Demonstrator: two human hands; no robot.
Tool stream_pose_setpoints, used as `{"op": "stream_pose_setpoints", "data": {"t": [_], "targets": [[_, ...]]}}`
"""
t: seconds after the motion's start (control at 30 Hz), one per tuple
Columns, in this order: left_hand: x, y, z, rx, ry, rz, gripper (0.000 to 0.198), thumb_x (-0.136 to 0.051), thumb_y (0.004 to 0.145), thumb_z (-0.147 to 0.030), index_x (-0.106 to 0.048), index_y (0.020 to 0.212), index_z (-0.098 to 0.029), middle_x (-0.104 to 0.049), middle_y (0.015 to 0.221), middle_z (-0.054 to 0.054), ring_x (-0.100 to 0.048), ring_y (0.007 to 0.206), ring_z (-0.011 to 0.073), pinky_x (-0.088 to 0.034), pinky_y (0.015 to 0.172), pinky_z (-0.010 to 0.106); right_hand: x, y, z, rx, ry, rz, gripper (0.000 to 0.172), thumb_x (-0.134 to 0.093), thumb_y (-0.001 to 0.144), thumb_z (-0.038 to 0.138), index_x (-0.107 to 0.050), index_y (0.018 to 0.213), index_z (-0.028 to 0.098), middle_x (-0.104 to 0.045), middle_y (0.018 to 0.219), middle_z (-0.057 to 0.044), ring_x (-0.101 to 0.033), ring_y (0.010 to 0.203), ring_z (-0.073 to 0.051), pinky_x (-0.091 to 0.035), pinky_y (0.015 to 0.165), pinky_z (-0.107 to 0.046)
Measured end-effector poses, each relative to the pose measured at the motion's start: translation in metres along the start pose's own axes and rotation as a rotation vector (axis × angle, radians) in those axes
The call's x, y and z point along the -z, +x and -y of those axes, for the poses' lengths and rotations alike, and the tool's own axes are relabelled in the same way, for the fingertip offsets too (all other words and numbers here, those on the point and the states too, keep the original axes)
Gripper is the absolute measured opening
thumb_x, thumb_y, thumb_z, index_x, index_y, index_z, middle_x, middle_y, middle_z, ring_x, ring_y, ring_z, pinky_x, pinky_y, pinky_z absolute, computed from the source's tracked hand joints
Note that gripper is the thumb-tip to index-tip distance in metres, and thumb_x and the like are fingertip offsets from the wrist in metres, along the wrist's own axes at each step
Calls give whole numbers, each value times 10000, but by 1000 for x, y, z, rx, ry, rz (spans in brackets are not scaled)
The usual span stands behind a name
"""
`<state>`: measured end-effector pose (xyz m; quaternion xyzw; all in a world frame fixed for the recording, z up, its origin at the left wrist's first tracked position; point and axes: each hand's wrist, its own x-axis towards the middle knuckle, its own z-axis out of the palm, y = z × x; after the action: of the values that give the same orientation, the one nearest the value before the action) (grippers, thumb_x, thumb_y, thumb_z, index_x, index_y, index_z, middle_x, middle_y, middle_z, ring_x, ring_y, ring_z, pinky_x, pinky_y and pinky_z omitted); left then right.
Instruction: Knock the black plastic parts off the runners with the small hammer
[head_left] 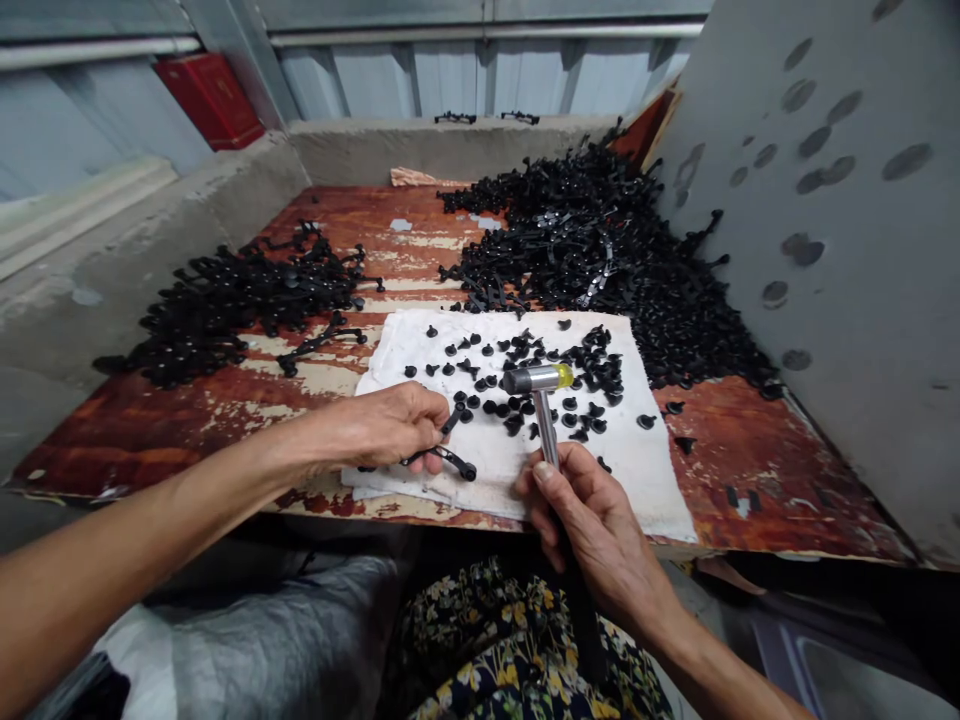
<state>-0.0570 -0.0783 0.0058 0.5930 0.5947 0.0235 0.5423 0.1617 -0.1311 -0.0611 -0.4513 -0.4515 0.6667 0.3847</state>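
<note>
My left hand (pixel 409 425) is closed around black jointed plastic parts (pixel 454 462) over the near left of a white cloth (pixel 480 490); how many it holds is partly hidden by the fingers. In my right hand (pixel 581 505) is a small mallet (pixel 538 379) with a metal head, one dark face and one yellow face, its shiny handle gripped below the head. Many small black round-based pieces (pixel 570 405) lie scattered over the cloth under and around the mallet head.
A large heap of black parts (pixel 570 230) fills the back right of the worn red board (pixel 405 250). Another pile (pixel 247 300) lies on the left. A grey spotted panel (pixel 825 200) stands at right, a concrete ledge (pixel 442 150) behind, with a red box (pixel 210 100).
</note>
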Motion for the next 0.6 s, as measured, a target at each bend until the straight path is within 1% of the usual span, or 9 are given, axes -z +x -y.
{"op": "stream_pose_setpoints", "data": {"t": [0.13,0.27,0.33,0.47,0.6], "targets": [[-7,3,3,-34,70,-68,122,-471,789,-276,-480,701,-192,-532,606,-23,-400,491,92,-269,457,209,1,1,-3,10,14,11,317,-595,877,508,-509,859,204,-586,763,32,-366,402,-27,-303,325,-146],[-11,4,14,-149,83,-130,192,-443,810,-340,-453,689,-192,-500,638,-17,-406,548,95,-303,492,195,3,3,-6,20,45,16,341,-615,855,529,-508,867,205,-584,760,41,-372,389,-22,-303,311,-141],[-11,3,19,-159,61,-139,213,-456,805,-364,-454,683,-190,-488,634,-19,-393,541,89,-295,491,191,3,3,-7,19,49,14,346,-617,853,533,-512,869,204,-579,754,43,-372,391,-21,-304,309,-136],[-9,3,20,-74,-45,-80,215,-464,808,-376,-530,771,-175,-465,585,-36,-342,475,75,-225,445,194,2,3,-7,25,52,10,334,-618,858,519,-509,856,203,-579,756,46,-378,395,-18,-308,310,-129],[-8,4,15,10,-111,-68,193,-460,823,-330,-555,819,-162,-475,569,-40,-320,443,68,-208,434,204,1,3,-5,25,54,1,340,-627,850,519,-508,840,200,-577,743,52,-377,383,-11,-304,304,-122]]}}
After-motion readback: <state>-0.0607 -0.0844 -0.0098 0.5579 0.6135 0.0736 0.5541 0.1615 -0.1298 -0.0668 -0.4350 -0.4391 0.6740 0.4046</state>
